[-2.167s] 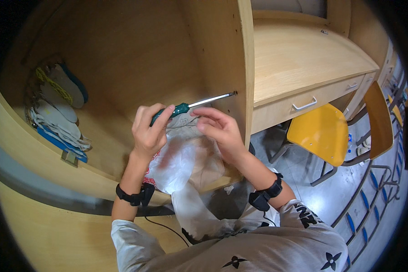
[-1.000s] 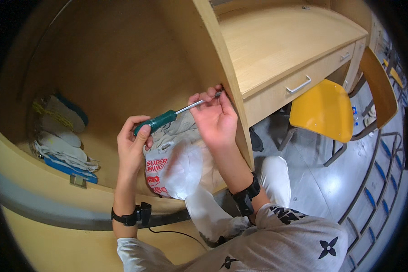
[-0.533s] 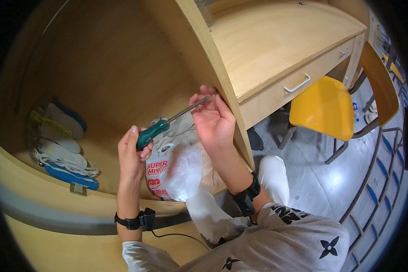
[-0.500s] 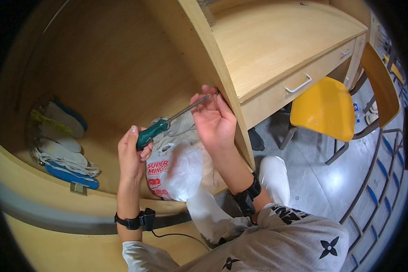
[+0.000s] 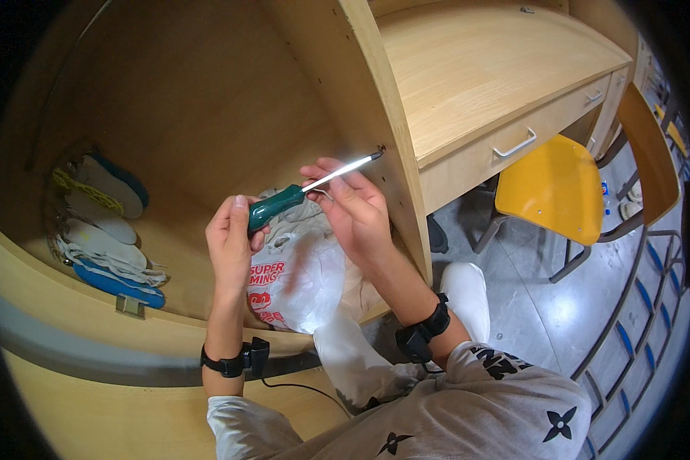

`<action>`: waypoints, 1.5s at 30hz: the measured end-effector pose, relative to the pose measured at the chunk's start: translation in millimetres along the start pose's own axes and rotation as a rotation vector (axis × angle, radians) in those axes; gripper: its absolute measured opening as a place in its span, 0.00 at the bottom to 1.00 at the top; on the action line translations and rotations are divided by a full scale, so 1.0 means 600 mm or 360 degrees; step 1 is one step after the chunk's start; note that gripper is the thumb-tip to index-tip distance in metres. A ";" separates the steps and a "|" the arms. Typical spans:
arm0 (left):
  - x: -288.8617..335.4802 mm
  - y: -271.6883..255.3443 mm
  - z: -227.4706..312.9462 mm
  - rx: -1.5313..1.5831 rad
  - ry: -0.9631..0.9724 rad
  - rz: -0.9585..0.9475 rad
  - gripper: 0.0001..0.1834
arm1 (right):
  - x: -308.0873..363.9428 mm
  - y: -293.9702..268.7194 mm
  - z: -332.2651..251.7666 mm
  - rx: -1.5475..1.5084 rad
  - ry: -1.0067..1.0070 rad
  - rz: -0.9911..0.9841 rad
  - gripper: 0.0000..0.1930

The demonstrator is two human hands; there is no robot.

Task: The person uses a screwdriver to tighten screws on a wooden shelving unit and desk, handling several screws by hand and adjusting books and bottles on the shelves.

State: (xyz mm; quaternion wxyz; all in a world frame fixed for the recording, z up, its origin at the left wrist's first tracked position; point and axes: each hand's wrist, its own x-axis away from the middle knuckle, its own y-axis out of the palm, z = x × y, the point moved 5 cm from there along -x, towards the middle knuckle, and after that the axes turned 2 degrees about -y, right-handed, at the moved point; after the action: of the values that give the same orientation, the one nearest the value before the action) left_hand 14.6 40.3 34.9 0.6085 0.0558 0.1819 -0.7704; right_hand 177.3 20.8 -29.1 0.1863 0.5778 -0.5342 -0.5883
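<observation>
Taking the cabinet's side panel (image 5: 360, 92) as the landmark, the likeliest trouble begins with the left hand (image 5: 232, 236), well left of it: it has only the handle end of the green-handled screwdriver (image 5: 290, 198), so a small wrist roll could swing the far tip widely. The shaft slants up toward the panel, and an oblique push could make the tip skid off the small dark spot (image 5: 382, 149) on the panel's inner face and scratch the wood. Whether the tip is seated there or only just beside it cannot be made out. A slip could also nick the right hand (image 5: 356, 211), just left of the panel and near the shaft.

As for pose, the left forearm rises nearly upright, fingers wrapped around the handle, thumb pointing up. The right forearm leans in from the panel's lower end, wrist bent back slightly, fingers loosely curled around the shaft's line; whether they press on the metal is unclear.
</observation>
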 end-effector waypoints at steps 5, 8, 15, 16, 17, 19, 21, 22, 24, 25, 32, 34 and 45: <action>0.002 -0.004 0.000 -0.0014 0.0028 0.0043 0.18 | -0.006 0.005 0.005 0.0025 0.0028 0.0023 0.19; 0.000 -0.001 0.001 0.0002 0.0047 0.0003 0.18 | -0.008 0.004 0.006 0.0015 0.0029 0.0025 0.20; 0.002 -0.001 0.003 -0.0056 0.0088 0.0019 0.18 | -0.006 -0.008 0.012 -0.0016 0.0025 0.0002 0.17; 0.003 0.000 0.003 -0.0045 0.0079 0.0011 0.17 | -0.005 -0.009 0.013 -0.0027 0.0023 0.0002 0.17; 0.005 0.001 0.002 -0.0033 0.0070 0.0002 0.17 | -0.003 -0.009 0.013 -0.0029 0.0025 0.0000 0.17; 0.008 -0.002 0.002 -0.0026 0.0047 0.0015 0.17 | 0.000 -0.010 0.016 -0.0040 0.0053 0.0021 0.16; 0.008 -0.004 0.001 -0.0012 0.0023 0.0020 0.16 | 0.000 -0.008 0.014 -0.0045 0.0054 0.0015 0.16; 0.006 -0.003 0.001 -0.0016 0.0048 0.0010 0.16 | 0.000 -0.006 0.012 -0.0045 0.0054 0.0012 0.16; 0.005 -0.002 0.000 -0.0019 0.0072 -0.0002 0.16 | -0.001 -0.009 0.012 -0.0047 0.0050 0.0017 0.16; 0.006 -0.001 -0.002 -0.0005 0.0064 -0.0008 0.16 | 0.000 -0.011 0.013 -0.0052 0.0050 0.0019 0.16; 0.008 -0.005 -0.005 0.0020 0.0027 -0.0012 0.15 | 0.003 -0.017 0.023 -0.0074 0.0072 0.0043 0.15; 0.008 -0.004 -0.003 0.0019 0.0080 -0.0004 0.14 | 0.000 -0.015 0.022 -0.0076 0.0052 0.0015 0.15; 0.016 -0.001 0.053 -0.0759 0.0906 -0.0244 0.17 | 0.002 -0.022 -0.003 -0.0076 0.0017 0.0054 0.14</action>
State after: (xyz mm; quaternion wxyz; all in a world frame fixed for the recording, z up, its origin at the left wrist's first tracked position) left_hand 16.1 20.5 61.9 0.4701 0.1106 0.5217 -0.7032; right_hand 183.8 23.6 -40.3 0.2129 0.5673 -0.5287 -0.5945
